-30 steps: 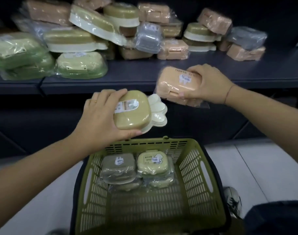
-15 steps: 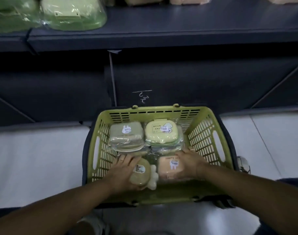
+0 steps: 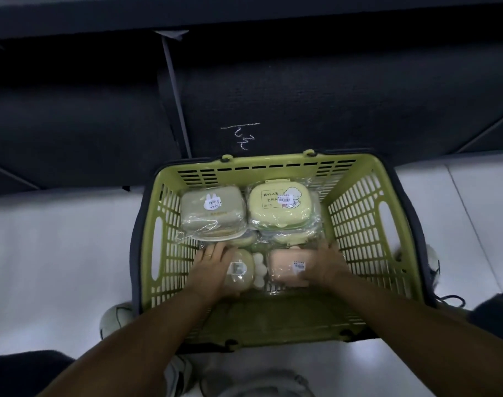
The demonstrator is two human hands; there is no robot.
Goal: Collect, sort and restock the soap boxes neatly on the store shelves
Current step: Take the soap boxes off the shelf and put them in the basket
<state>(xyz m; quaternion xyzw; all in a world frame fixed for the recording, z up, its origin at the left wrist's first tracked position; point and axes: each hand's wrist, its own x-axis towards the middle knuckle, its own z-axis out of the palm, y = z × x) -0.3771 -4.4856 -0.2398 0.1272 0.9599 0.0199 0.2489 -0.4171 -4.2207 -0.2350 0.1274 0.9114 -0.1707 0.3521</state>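
Staying in basket [image 3: 359, 224]: left hand [image 3: 213, 267] gripping olive box [image 3: 241, 272], right hand [image 3: 326, 267] gripping pink box [image 3: 284, 266].

Both bare forearms are reaching forward and down. The left hand [image 3: 215, 267], wearing a ring, is gripping a round olive plastic soap box [image 3: 240, 272]; the right hand [image 3: 326, 267] is gripping a plastic-wrapped peach rectangular soap box [image 3: 287, 265].

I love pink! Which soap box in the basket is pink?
The pink soap box gripped by the right hand, near right in the basket. The olive soap box in the left hand and the far two are greenish.
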